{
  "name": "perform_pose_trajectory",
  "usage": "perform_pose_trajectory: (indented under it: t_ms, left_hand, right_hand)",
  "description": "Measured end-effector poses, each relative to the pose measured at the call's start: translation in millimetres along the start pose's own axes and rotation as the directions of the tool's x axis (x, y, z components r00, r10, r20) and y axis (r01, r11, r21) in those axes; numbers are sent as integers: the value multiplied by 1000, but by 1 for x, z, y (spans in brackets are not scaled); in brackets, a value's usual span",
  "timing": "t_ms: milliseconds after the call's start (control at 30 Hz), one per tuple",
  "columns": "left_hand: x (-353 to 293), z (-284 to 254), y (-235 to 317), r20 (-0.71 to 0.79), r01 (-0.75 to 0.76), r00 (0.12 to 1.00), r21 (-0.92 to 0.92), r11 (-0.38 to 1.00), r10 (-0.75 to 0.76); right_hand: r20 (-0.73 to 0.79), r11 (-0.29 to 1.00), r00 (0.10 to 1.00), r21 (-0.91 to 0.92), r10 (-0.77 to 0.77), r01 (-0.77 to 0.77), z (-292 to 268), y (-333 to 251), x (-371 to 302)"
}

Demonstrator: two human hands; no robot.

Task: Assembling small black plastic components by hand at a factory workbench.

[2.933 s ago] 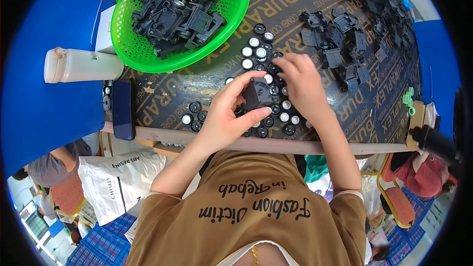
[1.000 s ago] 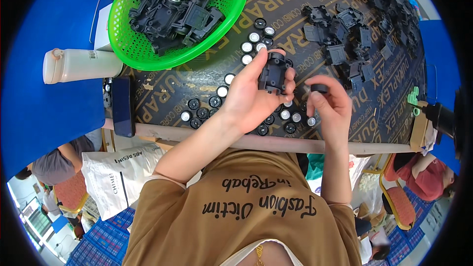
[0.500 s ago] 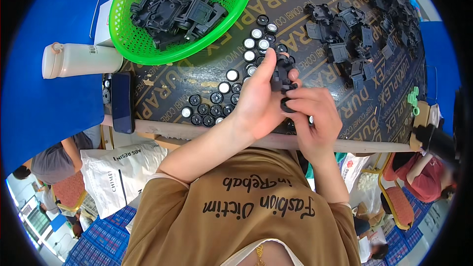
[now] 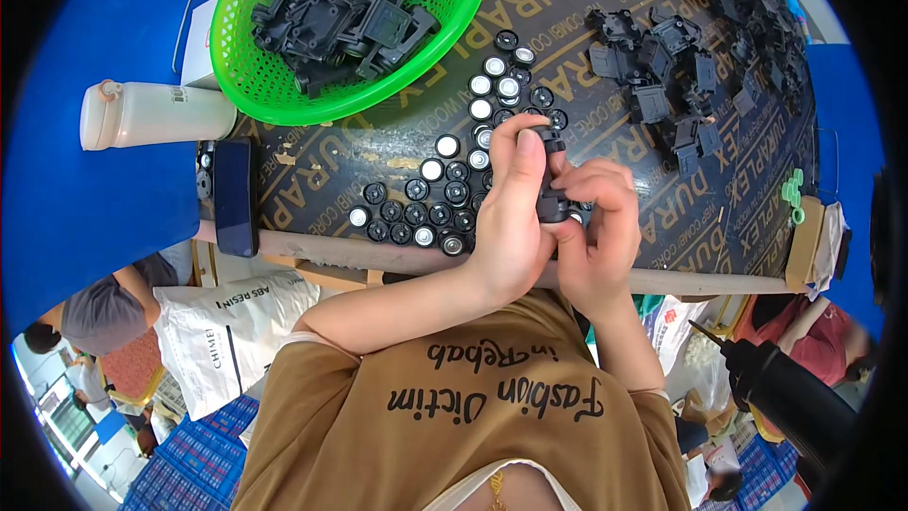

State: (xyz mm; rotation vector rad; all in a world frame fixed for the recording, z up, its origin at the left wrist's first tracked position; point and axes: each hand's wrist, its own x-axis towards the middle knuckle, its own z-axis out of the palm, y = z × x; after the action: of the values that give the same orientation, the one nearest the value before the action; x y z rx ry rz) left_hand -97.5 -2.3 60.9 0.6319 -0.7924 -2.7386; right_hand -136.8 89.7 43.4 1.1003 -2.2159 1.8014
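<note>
Both hands meet just above the near edge of the table [image 4: 378, 156], at about the centre of the view. The left hand [image 4: 511, 218] is closed around a small black plastic part [image 4: 551, 175], with the thumb and fingers wrapped on its left side, and the right hand [image 4: 596, 227] is curled against the lower end of the same part, its fingertips pinching there; what they press in I cannot tell, it is too small. The step looks like fitting a small piece onto the part, so I think it is best to keep the left grip firm and steady, hold the part upright, and push with the right fingertips straight, not at an angle, so nothing slips off. The loose black and white wheels [image 4: 445, 180] lie just beside the hands, at nine to eleven o'clock from them, near enough to reach. At eleven o'clock stands a green basket [image 4: 236, 57] full of black parts, and at one to two o'clock lies a heap of black frames [image 4: 681, 66]. At nine o'clock, a white bottle [image 4: 151, 114] lies on its side and a dark phone [image 4: 235, 194] lies flat at the table's left end. The table top is dark brown with large yellowish printed letters in rows. Below the table, at seven o'clock, a white sack [image 4: 227, 341] with dark print lies on the floor.
</note>
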Motion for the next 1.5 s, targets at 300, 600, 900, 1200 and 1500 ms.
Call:
perform_pose_trajectory:
  t_ms: [300,600,900,1200,1500]
  left_hand:
    - [26,-18,75,600,-690,656,723,42,459]
    - [50,-28,146,770,-402,392,635,-660,503]
    - [23,-30,62,679,-684,690,725,-80,251]
    - [11,-34,44,651,-659,749,751,39,126]
    - [2,-33,51,376,46,908,349,936,-185]
  right_hand:
    - [217,918,976,-391,22,67,-29,20,56]
    - [291,465,944,-822,-154,329,-44,89,117]
    - [158,905,979,-423,125,-47,-42,87,129]
    - [482,615,756,450,444,-648,-31,23,22]
    - [521,874,852,-439,60,206,-23,58,53]
